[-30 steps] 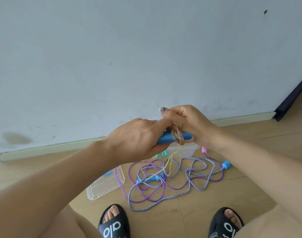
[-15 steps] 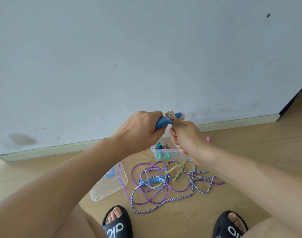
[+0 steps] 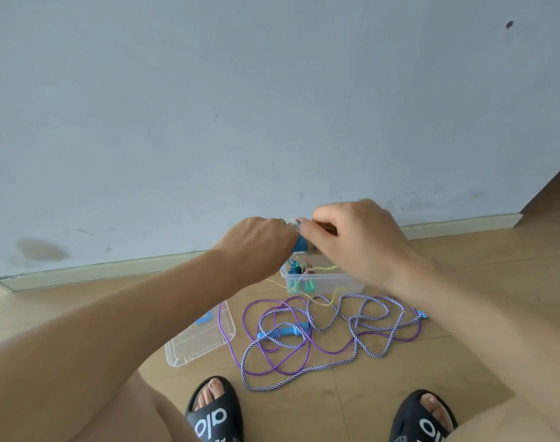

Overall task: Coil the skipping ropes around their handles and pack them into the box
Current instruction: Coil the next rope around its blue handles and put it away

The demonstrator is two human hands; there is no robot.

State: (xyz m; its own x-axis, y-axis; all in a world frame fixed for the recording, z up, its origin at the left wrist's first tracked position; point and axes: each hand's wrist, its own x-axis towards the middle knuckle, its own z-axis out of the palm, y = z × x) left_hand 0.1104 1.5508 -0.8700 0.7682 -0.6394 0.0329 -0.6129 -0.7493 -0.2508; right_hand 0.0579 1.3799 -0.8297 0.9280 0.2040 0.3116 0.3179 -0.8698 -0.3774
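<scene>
My left hand [image 3: 256,244] grips a blue handle [image 3: 301,243], raised in front of the wall. My right hand [image 3: 355,237] closes over the handle's free end and pinches the thin yellowish rope, which trails [image 3: 331,296] down to the floor. Most of the handle is hidden by both hands. Below stands a clear plastic box [image 3: 329,282] with coiled ropes and green handles inside. In front of it lie a tangled purple rope [image 3: 291,352] and a blue-white braided rope [image 3: 361,323], with another blue handle [image 3: 285,332] among them.
The box's clear lid [image 3: 202,336] with a blue latch lies on the wooden floor to the left. My two feet in black slides [image 3: 214,413] show at the bottom edge. A grey wall with a skirting board [image 3: 97,271] stands close behind the box.
My right hand has gone from below the handle up and over its end, carrying the thin rope around it. The left hand has kept its hold on the handle.
</scene>
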